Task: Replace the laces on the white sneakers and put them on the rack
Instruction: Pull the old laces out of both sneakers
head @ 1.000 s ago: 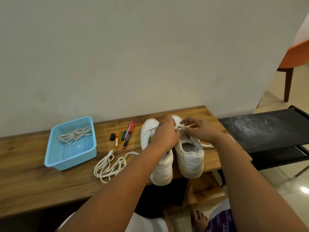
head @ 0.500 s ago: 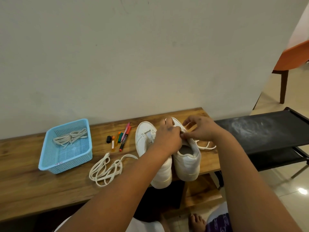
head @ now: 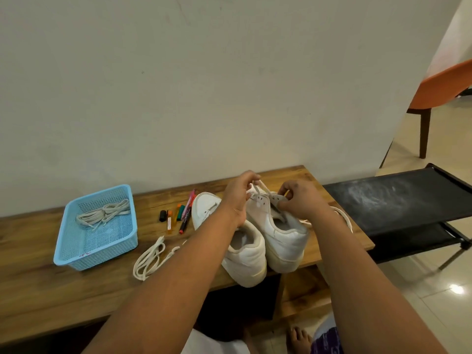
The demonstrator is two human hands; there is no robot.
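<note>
Two white sneakers stand side by side on the wooden worktop point(head: 38, 290), heels toward the person and overhanging the near edge. The left sneaker point(head: 245, 256) has its toe toward the wall; the left forearm crosses above it. The right sneaker point(head: 283, 236) touches it along the inner side.

Left hand point(head: 236, 198): positioned over the front of the right sneaker. Grip pressed together, pinching a white lace point(head: 259, 189) at the fingertips, the lace raised above the eyelets.

Right hand point(head: 302, 200): positioned at the right side of the same sneaker. Grip pinching the eyelet flap between thumb and fingers. A further run of lace point(head: 344, 218) lies on the worktop beyond the right wrist.

A loose lace point(head: 149, 259) lies coiled on the worktop, left of the left sneaker and partly covered by the left forearm. A blue basket point(head: 84, 259) sits farther left, near the wall, and holds another bundle of laces point(head: 104, 213).

Several markers point(head: 185, 213) lie between the basket and the left sneaker, roughly parallel, tips toward the near edge.

The black rack point(head: 398, 200) stands just beside the right end of the worktop; its top shelf carries whitish smears. An orange chair point(head: 441, 88) stands behind the rack. The person's bare toes point(head: 297, 339) show on the tiled floor below
</note>
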